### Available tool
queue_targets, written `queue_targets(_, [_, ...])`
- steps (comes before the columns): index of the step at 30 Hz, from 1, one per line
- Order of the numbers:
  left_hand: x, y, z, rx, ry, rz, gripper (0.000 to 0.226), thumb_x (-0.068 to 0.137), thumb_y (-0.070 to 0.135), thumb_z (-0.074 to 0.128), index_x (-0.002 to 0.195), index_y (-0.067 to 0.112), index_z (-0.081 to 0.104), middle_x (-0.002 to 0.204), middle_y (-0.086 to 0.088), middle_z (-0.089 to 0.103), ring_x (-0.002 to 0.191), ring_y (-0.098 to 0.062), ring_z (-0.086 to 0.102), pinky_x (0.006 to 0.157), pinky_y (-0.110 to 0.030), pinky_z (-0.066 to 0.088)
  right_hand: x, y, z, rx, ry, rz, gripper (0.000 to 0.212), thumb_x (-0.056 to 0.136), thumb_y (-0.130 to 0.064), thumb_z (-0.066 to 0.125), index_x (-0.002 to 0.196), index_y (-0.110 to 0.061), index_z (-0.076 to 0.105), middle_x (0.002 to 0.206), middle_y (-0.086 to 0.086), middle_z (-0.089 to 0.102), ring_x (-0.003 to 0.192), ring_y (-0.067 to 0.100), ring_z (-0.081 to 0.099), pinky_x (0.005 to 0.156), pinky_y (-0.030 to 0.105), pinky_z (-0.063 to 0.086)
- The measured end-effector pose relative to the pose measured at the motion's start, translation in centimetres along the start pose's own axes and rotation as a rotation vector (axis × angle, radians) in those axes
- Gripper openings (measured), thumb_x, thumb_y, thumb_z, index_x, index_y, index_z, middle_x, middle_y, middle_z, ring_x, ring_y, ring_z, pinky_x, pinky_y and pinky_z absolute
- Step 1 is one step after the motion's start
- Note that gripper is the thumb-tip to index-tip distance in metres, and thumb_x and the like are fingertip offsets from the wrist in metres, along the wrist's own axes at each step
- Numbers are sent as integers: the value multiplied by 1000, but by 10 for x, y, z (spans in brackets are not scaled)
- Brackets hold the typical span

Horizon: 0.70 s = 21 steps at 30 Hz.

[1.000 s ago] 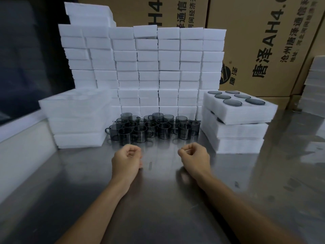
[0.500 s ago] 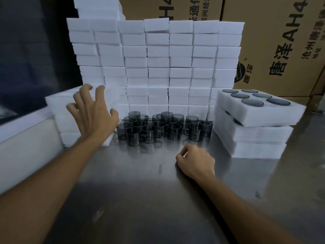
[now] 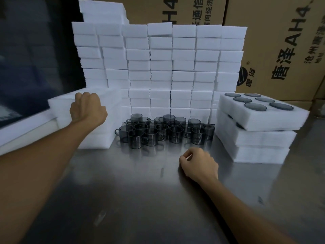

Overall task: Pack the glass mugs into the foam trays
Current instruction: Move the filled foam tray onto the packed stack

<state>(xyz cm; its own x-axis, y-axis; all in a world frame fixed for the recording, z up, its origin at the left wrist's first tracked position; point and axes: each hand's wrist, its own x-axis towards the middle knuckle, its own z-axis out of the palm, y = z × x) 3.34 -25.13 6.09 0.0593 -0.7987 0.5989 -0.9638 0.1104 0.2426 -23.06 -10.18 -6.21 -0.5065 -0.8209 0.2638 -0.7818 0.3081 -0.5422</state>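
Left hand grips foam tray (top).

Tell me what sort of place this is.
Likely a packing station in a warehouse: printed cardboard cartons behind, a wall of stacked white foam blocks, and loose glass mugs on a steel table.

The glass mugs are showing a smoky, see-through dark grey, and the round mug tops sitting in the filled foam tray are showing the same grey, making a pattern of six dark circles on white. The stack of foam trays on the left is looking plain white, as is the wall of foam blocks behind. The cardboard boxes are showing brown with black printed characters and letters. The metal table is gleaming dull silver-grey with pale reflections.
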Motion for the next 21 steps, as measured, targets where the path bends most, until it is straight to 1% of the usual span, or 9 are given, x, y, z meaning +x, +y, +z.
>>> queue_targets(2, [-1,0,-2,-29,21,-5,22,92,16,58,102,-4,61,109,-23,57,117,-41,43,70,-42,37,0,0,-1,40,-9,24,13,83,-40,55,84,-30,64,86,-11,71,88,20,64,71,32,41])
queue_targets(5, [-5,5,-10,-31,96,5,28,90,16,59,108,-5,62,110,-24,58,116,-42,43,69,-43,36,-1,0,-4,112,-6,62,11,82,-39,59,79,-29,63,77,-17,66,79,15,60,66,29,37])
queue_targets(7, [-10,11,-16,-22,149,33,29,88,16,60,108,-6,62,109,-25,58,112,-43,44,69,-43,35,-2,0,-6,192,0,102,10,81,-37,60,75,-30,63,74,-17,66,76,13,60,65,28,38])
queue_targets(10, [-20,25,-27,-40,211,103,29,85,17,60,103,-7,63,106,-24,59,109,-42,46,70,-44,36,-5,3,-11,406,20,131,9,82,-30,63,73,-26,65,73,-8,69,74,15,67,67,31,50])
queue_targets(12, [-31,37,-34,-37,234,159,30,84,19,61,101,-6,64,104,-23,59,106,-40,47,71,-44,37,-8,7,-17,581,27,131,11,85,-22,67,74,-19,67,71,-2,69,67,16,67,63,33,57])
queue_targets(13, [-37,43,-37,-40,240,188,32,84,21,61,101,-5,64,103,-22,60,105,-39,48,71,-44,38,-9,9,-20,655,27,130,12,86,-19,68,74,-14,67,68,0,69,62,14,65,57,29,56])
queue_targets(15, [-52,56,-41,-68,241,252,35,83,24,61,104,-3,65,102,-19,61,103,-37,49,74,-44,40,-11,16,-26,780,8,129,15,87,-14,69,73,-9,66,62,0,65,54,9,59,50,20,48])
queue_targets(18, [-78,71,-43,-156,241,337,37,80,27,62,106,1,65,100,-15,61,100,-33,51,76,-42,42,-14,25,-36,970,-40,162,13,90,-8,67,77,-5,67,61,1,62,49,5,54,50,18,45])
queue_targets(21, [-106,80,-41,-264,233,386,32,74,27,65,97,4,66,94,-10,60,97,-31,51,70,-36,41,-18,34,-45,1247,-125,224,11,93,-10,65,83,-7,62,67,4,57,50,7,52,50,17,42])
